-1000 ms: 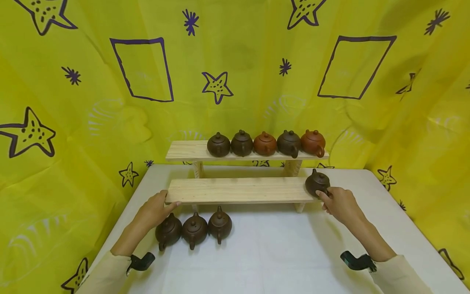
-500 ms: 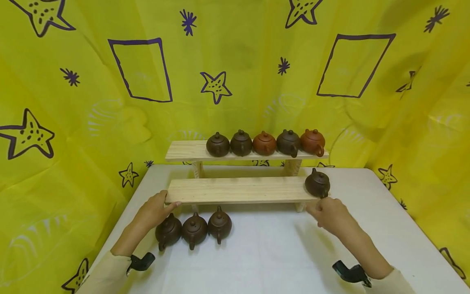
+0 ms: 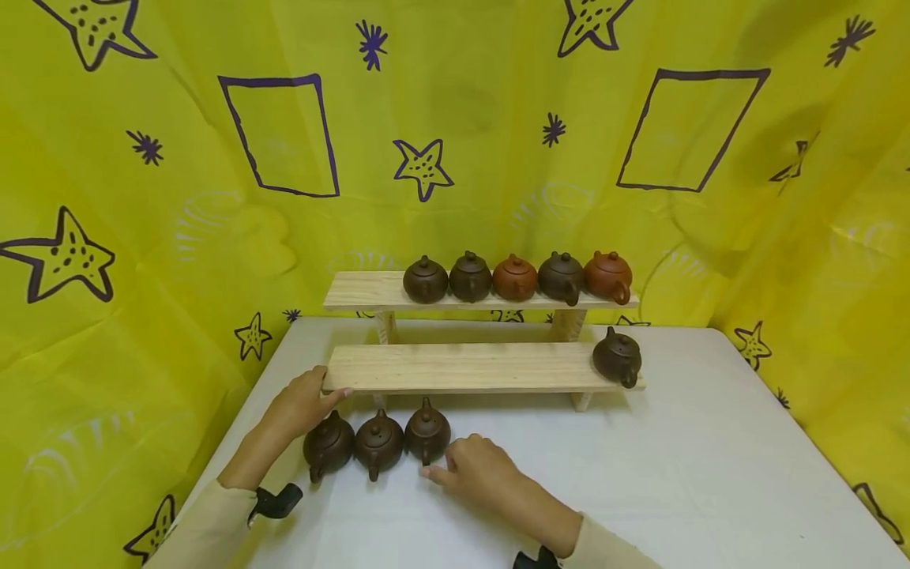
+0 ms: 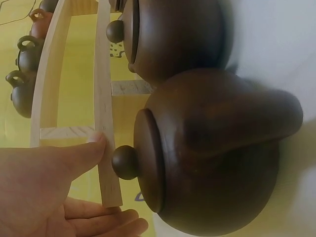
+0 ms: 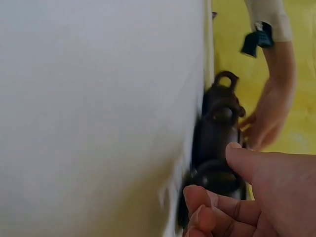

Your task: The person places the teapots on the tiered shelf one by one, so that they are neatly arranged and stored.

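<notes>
Currently, the lower shelf (image 3: 462,369) is grasped at its left end by the left grip (image 3: 297,405); the right grip (image 3: 483,472), unclosed, is held just beside the rightmost dark teapot (image 3: 427,431) on the bench (image 3: 654,482).

The three front teapots (image 3: 380,444) are dark brown, as is the lower-shelf teapot (image 3: 615,356). The upper row has two brick-red teapots (image 3: 515,278) and three dark brown-grey teapots (image 3: 425,283). The shelf boards (image 3: 455,368) are pale, grained wood; the tablecloth (image 3: 661,490) white; the sleeves (image 3: 202,523) cream. The yellow backdrop (image 3: 483,87) bears purple-black dotted starfish (image 3: 424,166), spiky bursts (image 3: 372,45) and four-sided outlines (image 3: 270,81).
</notes>
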`<state>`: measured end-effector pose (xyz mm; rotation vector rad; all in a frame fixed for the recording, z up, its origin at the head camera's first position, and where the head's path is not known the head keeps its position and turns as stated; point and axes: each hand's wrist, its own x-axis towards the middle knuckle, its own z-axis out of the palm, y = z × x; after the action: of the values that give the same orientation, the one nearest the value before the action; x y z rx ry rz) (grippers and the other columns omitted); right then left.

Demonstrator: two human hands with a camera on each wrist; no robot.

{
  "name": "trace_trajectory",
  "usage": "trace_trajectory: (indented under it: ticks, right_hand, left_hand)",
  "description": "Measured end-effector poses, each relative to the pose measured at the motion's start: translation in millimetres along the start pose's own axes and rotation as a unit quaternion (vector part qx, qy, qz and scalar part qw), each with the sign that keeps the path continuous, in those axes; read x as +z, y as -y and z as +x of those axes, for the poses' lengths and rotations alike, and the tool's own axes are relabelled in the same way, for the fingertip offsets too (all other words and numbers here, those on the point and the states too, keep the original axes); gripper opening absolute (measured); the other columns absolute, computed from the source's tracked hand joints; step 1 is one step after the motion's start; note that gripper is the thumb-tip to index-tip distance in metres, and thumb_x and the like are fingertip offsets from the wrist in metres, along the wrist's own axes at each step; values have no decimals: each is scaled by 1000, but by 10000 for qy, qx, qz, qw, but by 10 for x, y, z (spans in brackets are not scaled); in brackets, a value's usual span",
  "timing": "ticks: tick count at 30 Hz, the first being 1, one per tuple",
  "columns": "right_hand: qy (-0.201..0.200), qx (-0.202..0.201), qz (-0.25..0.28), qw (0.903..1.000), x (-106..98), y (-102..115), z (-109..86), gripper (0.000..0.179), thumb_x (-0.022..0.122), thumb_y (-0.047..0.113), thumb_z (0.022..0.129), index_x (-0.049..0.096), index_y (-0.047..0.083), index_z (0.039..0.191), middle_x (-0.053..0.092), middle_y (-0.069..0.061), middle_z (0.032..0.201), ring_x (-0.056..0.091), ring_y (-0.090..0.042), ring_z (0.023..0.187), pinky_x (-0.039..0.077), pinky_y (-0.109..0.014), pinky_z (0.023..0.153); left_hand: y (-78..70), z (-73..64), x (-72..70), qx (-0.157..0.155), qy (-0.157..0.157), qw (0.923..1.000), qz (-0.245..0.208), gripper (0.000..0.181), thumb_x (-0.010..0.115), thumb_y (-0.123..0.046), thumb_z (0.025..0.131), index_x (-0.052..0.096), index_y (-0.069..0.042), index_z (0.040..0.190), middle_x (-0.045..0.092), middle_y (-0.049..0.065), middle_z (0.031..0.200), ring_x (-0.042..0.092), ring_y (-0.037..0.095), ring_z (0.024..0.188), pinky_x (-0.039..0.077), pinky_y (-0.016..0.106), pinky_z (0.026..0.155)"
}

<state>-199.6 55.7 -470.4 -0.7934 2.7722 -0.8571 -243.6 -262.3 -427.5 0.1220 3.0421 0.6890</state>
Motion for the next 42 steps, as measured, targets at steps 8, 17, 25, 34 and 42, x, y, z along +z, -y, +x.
trace_trajectory:
  ticks: [8, 17, 25, 34, 42]
  right_hand:
    - [161, 234, -245, 9993, 154, 65, 66, 59, 66, 33, 101, 35, 22, 52, 29, 13, 47, 26, -1, 43, 24, -18, 42]
    - [93, 285, -481, 9984, -3, -49, 50, 41, 73, 33, 99, 54, 15, 68, 41, 8, 59, 37, -6, 51, 32, -24, 46]
    - [53, 114, -796, 9967, 31, -40, 53, 27, 72, 28, 101, 71, 2, 95, 68, -9, 76, 58, -12, 63, 46, -29, 55]
    - [98, -298, -140, 9994, -66, -234, -175, 24, 67, 26, 105, 64, 9, 88, 51, 10, 66, 41, -1, 57, 39, -19, 52]
    - [-385, -458, 243, 9979, -461, -367, -297, 24, 65, 20, 106, 60, 10, 85, 51, 9, 64, 42, 1, 54, 36, -17, 49]
  left_hand:
    - [0, 30, 22, 12, 34, 10000, -50, 64, 68, -36, 104, 51, 19, 133, 66, 34, 119, 66, 39, 101, 54, 56, 85]
    - [-15, 26, -3, 13, 21, 10000, 19, 61, 69, -33, 104, 51, 18, 130, 67, 31, 114, 63, 35, 94, 54, 53, 81]
    - [-15, 20, 14, 28, -2, 10000, -38, 64, 68, -33, 104, 49, 20, 134, 65, 35, 121, 65, 40, 102, 54, 57, 86]
    - [-24, -6, 14, -7, 6, 10000, -34, 68, 68, -33, 104, 47, 22, 138, 62, 40, 128, 65, 46, 111, 53, 60, 92]
    - [-28, 4, 15, -81, 88, 9999, -8, 73, 67, -35, 105, 43, 24, 142, 57, 43, 135, 62, 52, 121, 52, 62, 97]
